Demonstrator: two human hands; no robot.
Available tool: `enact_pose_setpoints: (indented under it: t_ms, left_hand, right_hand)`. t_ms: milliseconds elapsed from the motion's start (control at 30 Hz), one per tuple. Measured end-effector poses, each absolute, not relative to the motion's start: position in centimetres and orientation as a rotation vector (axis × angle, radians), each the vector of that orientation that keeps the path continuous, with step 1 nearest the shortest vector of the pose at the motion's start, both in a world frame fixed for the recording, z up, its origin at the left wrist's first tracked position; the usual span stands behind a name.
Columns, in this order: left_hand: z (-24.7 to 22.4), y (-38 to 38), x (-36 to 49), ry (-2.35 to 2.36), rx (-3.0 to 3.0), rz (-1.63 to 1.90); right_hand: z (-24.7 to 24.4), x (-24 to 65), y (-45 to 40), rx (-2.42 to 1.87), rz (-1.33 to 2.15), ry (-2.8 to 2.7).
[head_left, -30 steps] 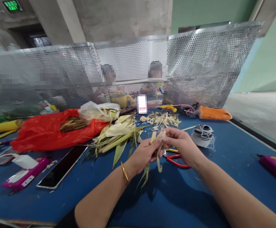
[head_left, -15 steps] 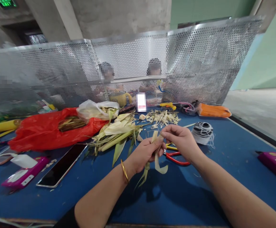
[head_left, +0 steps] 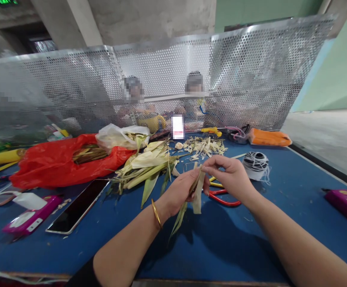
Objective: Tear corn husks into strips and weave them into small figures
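Above the blue table, my left hand [head_left: 183,188] is closed around a small bundle of corn husk [head_left: 179,221], its green ends trailing below the palm. A pale, flat strip of corn husk [head_left: 197,201] hangs down over the bundle. The thumb and forefinger of my right hand [head_left: 225,173] pinch the strip's upper end, close to the left fingertips. Beneath the right hand lie red-handled scissors [head_left: 225,198], partly covered, with a bit of yellow beside them. Left of my hands is a loose pile of corn husks [head_left: 149,163].
Husk scraps [head_left: 207,146] lie behind my hands, and a string spool [head_left: 255,165] stands right. To the left are a phone [head_left: 79,207], a purple glue gun-like device [head_left: 32,215] and a red bag [head_left: 62,163]. A perforated metal screen [head_left: 164,59] borders the back, with two people behind it.
The pale strip, curled at its lower end before, now hangs straighter and flat over the bundle. The bundle's trailing ends have shifted slightly. Both hands stay close together.
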State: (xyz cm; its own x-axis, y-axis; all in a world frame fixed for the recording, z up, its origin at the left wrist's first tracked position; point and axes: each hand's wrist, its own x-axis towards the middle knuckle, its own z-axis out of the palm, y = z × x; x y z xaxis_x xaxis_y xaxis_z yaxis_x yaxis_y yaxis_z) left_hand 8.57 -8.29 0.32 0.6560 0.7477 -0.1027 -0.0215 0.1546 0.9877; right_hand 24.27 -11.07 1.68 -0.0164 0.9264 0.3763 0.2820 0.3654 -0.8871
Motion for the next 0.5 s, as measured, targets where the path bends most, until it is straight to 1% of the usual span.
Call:
enact_pose_setpoints:
  t_ms: [100,233,333,500]
  left_hand:
    - [0.11,-8.18,8.53,0.670,1.327,0.617]
    - [-0.21,-8.07,8.49,0.572,1.384,0.656]
    - [-0.26,-8.08,8.51,0.529,1.388,0.669]
    - [-0.09,-8.08,8.34,0.552,1.384,0.609]
  right_hand:
    - [1.51,24.37,-11.03,-1.228,0.528,-1.577]
    - [1.57,24.39,-11.02,-1.256,0.461,-1.615]
    - [1.66,24.42,-10.93,-1.235,0.492,-1.586]
    - [1.80,24.29,-10.85,-1.170,0.691,-1.535]
